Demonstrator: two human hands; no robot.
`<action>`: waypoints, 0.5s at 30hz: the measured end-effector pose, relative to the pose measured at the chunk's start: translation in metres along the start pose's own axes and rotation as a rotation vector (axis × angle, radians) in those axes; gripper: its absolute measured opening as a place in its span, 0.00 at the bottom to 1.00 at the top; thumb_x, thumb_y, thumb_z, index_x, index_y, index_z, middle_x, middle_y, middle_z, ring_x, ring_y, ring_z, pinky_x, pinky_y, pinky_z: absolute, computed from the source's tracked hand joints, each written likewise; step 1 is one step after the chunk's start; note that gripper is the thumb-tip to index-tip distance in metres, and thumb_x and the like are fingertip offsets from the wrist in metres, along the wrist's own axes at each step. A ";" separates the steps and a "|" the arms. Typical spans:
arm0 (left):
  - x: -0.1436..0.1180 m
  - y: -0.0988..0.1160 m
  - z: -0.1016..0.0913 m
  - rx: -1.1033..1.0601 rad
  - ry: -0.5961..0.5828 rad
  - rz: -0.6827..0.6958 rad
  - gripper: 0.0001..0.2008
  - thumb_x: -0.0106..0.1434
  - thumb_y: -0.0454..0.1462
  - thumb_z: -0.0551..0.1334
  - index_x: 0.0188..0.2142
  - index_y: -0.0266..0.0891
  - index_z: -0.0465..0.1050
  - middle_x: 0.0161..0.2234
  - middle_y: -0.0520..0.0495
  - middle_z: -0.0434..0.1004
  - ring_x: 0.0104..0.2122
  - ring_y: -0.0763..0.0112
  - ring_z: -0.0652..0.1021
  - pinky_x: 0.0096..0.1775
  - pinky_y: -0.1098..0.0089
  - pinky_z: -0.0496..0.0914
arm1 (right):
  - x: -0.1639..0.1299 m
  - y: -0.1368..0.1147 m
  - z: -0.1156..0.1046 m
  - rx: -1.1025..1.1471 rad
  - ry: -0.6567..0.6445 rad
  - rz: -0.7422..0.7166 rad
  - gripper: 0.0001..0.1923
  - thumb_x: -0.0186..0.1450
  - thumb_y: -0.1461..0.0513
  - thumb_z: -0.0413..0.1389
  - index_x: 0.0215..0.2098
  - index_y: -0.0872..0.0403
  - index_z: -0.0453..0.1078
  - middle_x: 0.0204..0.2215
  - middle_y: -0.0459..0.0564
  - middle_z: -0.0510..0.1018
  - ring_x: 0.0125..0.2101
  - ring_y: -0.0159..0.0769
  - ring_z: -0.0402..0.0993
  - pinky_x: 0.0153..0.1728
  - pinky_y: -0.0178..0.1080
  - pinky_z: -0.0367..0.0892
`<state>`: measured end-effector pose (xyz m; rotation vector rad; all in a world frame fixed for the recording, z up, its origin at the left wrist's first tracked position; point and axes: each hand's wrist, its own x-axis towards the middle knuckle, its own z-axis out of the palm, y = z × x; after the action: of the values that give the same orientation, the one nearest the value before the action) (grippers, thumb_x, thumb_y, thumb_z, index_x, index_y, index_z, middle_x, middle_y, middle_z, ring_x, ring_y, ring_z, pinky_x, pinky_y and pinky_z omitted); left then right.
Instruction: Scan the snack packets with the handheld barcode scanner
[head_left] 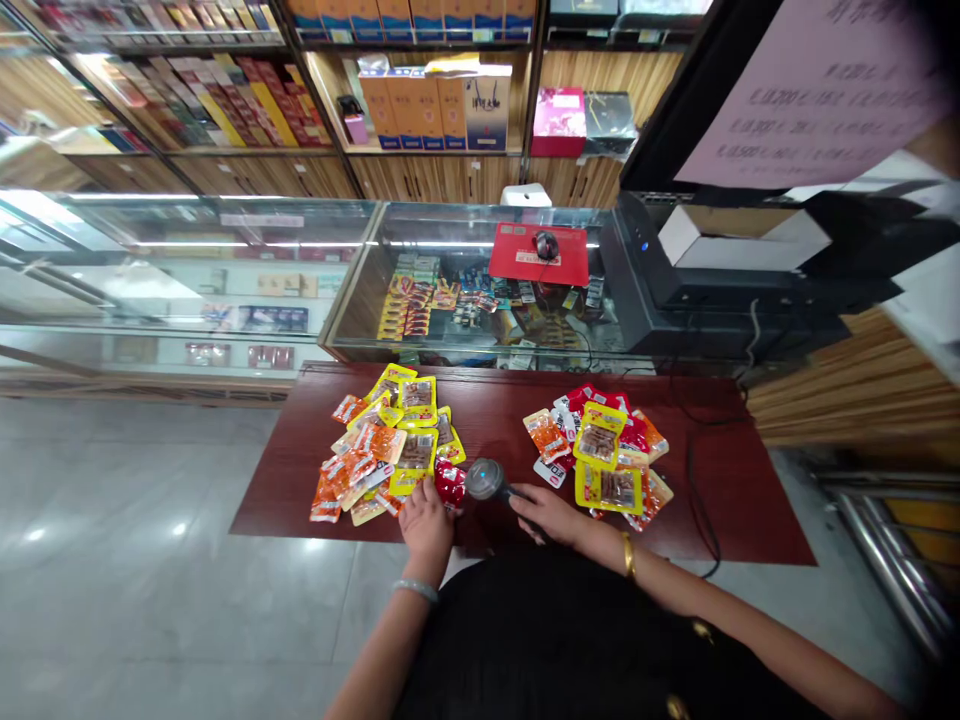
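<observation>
My right hand [551, 513] grips the handle of a grey barcode scanner [487, 480], whose head points left toward a red snack packet [451, 484]. My left hand [425, 521] holds that red packet at the near edge of the left pile. The left pile of snack packets [386, 440] is yellow, orange and red. A second pile of snack packets [604, 460] lies to the right of the scanner. Both piles rest on a dark red-brown table [300, 470].
Behind the table stands a glass display counter [465, 290] with a red mouse pad and mouse [545, 245] on top. A black cash register [675, 290] sits at the right, cables trailing over the table. Shelves of boxed goods line the back wall. Tiled floor lies left.
</observation>
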<state>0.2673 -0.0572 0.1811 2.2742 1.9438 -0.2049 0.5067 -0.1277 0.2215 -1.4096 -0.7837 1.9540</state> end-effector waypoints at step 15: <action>0.015 0.009 -0.002 -0.653 -0.038 -0.222 0.42 0.55 0.35 0.72 0.65 0.37 0.56 0.45 0.41 0.77 0.46 0.57 0.79 0.48 0.58 0.73 | -0.024 -0.004 -0.016 0.065 0.071 -0.063 0.41 0.60 0.35 0.58 0.60 0.53 0.67 0.15 0.34 0.66 0.13 0.26 0.58 0.16 0.30 0.54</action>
<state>0.2787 -0.0440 0.1800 1.6277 1.8751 0.3183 0.5285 -0.1413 0.2350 -1.3913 -0.7177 1.8546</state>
